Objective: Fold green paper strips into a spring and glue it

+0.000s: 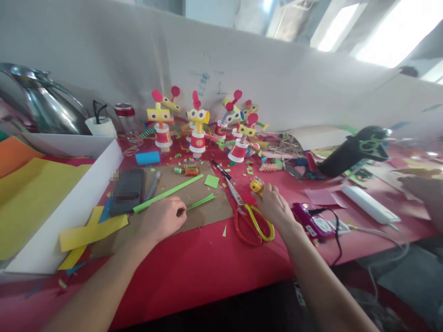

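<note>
My left hand [166,216] is closed around one end of a folded green paper strip [202,201], which points right over the brown cardboard [209,216]. Another flat green strip [169,192] lies just beyond it, with a small green paper square [211,181] to its right. My right hand [275,203] has its fingers closed on a small yellow roll-like thing [256,186], partly hidden by the fingers. Between the hands rest scissors [247,221] with one red and one yellow handle, blades slightly apart. A black pen [221,169] lies beyond their tips.
Several paper-cup figures [197,138] stand at the back. To the left are a white box [65,221] with coloured paper, a dark phone-like slab [127,191] and yellow strips [93,233]. On the right lie a purple socket block [313,223], cables and another person's hand [424,189].
</note>
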The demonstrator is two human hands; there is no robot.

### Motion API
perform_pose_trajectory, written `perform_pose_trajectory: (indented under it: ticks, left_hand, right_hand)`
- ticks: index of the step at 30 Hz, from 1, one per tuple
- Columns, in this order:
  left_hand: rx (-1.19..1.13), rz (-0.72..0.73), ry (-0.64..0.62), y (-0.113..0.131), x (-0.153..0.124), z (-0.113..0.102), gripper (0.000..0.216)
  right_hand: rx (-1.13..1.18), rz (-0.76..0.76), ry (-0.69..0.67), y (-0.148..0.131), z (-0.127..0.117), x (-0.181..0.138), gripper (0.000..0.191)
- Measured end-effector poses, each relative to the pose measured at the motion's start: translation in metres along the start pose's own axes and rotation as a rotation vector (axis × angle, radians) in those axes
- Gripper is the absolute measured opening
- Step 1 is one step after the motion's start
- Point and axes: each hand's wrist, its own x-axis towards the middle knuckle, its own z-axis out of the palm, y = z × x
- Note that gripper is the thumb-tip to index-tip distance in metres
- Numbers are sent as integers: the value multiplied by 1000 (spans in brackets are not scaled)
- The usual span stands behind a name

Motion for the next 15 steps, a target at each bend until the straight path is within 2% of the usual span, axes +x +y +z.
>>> perform_pose_trajectory:
  ticks: [2,3,5,6,7,8,10,12,15]
  left_hand:
    - [17,-17,53,2,0,0,20]
    - [3,-33,93,3,0,-1,21]
    - [-97,-73,187,5,0,-6,21]
    - [-179,-103,226,5,0,-9,20]
    - [-271,-138,250,6,0,-13,20]
    - [-361,-171,258,6,0,-16,21]
    - [-512,-216,231,6,-1,-21,23]
    - [-605,-208,167,6,-1,-21,25]
    - [-649,-193,87,5,-1,-18,24]
  right_hand:
    - [-17,7,4,2,2,-1,32]
    - [-7,-17,54,-1,2,-3,33]
    - [120,-146,216,-17,-1,-11,39]
    - [275,-251,245,-30,-3,-16,39]
    - [477,-354,206,-45,-5,-20,37]
    - [688,-419,96,-62,-6,-24,36]
    - [1093,-391,-151,-95,-6,-28,35]
    - [1344,-352,-357,-123,-2,-28,30]
    - [1507,-211,-401,-143,7,-24,32]
